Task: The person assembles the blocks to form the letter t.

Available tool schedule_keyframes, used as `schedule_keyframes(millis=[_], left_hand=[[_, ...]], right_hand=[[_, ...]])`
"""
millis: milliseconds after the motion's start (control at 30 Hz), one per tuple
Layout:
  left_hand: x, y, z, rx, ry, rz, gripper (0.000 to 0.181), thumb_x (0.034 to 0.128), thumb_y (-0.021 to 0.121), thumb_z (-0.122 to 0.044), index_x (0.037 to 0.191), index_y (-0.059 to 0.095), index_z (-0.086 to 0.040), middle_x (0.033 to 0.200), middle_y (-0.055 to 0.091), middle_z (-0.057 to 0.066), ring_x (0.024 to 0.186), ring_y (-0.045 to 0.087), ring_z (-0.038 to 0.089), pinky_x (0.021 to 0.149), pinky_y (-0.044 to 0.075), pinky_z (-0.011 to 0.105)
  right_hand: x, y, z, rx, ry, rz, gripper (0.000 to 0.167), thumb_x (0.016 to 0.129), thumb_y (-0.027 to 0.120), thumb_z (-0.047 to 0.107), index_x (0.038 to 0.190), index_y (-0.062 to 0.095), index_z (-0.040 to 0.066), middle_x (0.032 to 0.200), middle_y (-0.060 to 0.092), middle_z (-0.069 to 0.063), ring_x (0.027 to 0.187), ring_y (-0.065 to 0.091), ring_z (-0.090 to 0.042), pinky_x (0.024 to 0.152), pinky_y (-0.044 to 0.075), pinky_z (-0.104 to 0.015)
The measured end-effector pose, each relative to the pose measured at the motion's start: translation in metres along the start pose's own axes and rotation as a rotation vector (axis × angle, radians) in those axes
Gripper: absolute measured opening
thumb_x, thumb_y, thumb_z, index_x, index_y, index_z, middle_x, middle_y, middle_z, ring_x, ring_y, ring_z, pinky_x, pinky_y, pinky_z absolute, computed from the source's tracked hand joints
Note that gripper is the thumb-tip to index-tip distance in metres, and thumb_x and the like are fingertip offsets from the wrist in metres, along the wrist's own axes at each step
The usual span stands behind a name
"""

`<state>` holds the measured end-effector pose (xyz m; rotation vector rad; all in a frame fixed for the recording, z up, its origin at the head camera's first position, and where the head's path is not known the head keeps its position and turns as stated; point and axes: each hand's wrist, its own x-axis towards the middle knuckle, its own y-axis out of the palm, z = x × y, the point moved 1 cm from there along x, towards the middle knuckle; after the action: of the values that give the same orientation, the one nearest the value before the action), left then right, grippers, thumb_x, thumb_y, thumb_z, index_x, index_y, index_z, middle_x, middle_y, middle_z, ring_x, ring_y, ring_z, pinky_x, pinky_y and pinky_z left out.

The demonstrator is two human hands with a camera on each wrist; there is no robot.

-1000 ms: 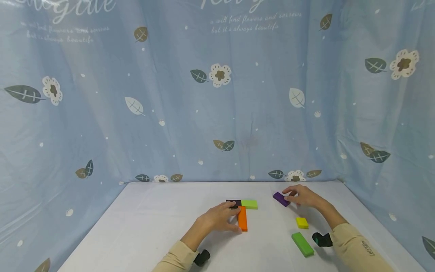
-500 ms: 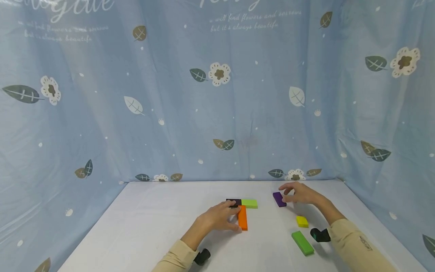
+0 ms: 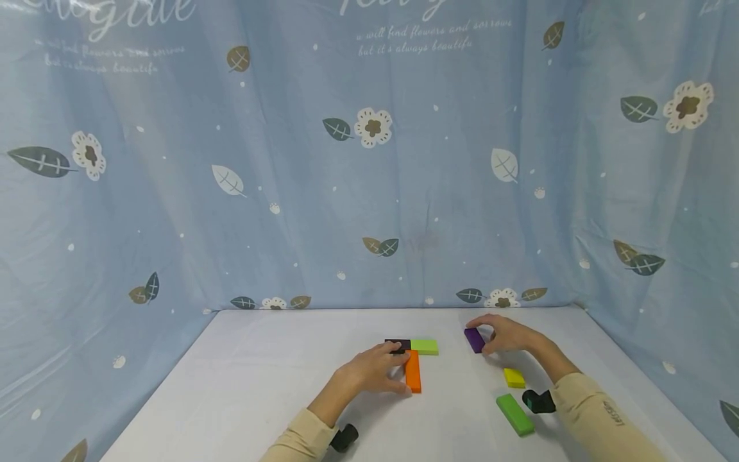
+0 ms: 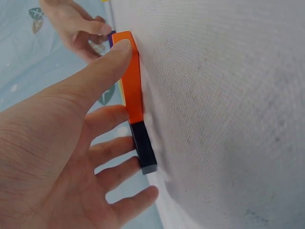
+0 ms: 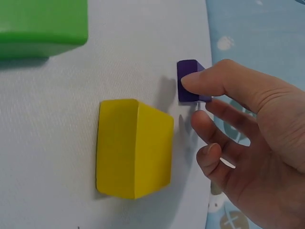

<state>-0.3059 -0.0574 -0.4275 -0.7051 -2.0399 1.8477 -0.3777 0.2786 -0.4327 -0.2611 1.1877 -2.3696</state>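
Note:
The left hand (image 3: 374,371) rests with spread fingers along an orange block (image 3: 413,372) and a black block (image 3: 398,344). In the left wrist view its thumb lies on the near end of the orange block (image 4: 133,86), and other fingers touch the black block (image 4: 144,145). A light green block (image 3: 424,347) lies end to end with the black one. Farther right, the right hand (image 3: 508,334) pinches a purple block (image 3: 475,340) by its ends; in the right wrist view the thumb covers part of the purple block (image 5: 188,93), and its far end is hidden.
A yellow block (image 3: 514,378) lies below the right hand, and a green block (image 3: 515,414) is nearer the front. Both lie on the white table (image 3: 231,385). A blue patterned curtain (image 3: 288,147) hangs behind and at the sides.
The purple block has turned to stand more lengthwise. The right hand has shifted slightly left, its fingers now round the block's ends. The left hand keeps its place.

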Motion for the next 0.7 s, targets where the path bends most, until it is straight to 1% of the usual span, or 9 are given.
schedule_keyframes(millis=[167, 467, 700], left_hand=[[0.000, 0.001, 0.000, 0.002, -0.007, 0.006, 0.077, 0.0818, 0.067, -0.063, 0.148, 0.044, -0.031, 0.159, 0.035, -0.001, 0.145, 0.037, 0.024, 0.113, 0.041, 0.048], [-0.002, -0.002, 0.000, -0.005, 0.007, -0.005, 0.076, 0.0813, 0.069, -0.061, 0.147, 0.046, -0.030, 0.158, 0.037, 0.001, 0.144, 0.039, 0.024, 0.112, 0.041, 0.047], [-0.003, -0.002, -0.001, 0.003, 0.009, -0.007, 0.076, 0.0810, 0.069, -0.061, 0.147, 0.046, -0.031, 0.158, 0.037, 0.000, 0.143, 0.039, 0.023, 0.112, 0.042, 0.046]], right_hand=[[0.001, 0.001, 0.001, -0.029, 0.009, -0.002, 0.060, 0.078, 0.077, 0.006, 0.135, 0.056, 0.006, 0.139, 0.051, -0.023, 0.110, 0.057, -0.034, 0.091, 0.055, -0.051], [0.000, 0.000, 0.008, -0.091, 0.075, -0.018, 0.060, 0.077, 0.080, 0.009, 0.133, 0.059, 0.009, 0.136, 0.054, -0.022, 0.106, 0.061, -0.031, 0.091, 0.055, -0.051], [0.001, 0.000, 0.011, -0.102, 0.103, -0.018, 0.059, 0.077, 0.081, 0.010, 0.132, 0.060, 0.008, 0.132, 0.057, -0.020, 0.106, 0.062, -0.032, 0.092, 0.055, -0.051]])
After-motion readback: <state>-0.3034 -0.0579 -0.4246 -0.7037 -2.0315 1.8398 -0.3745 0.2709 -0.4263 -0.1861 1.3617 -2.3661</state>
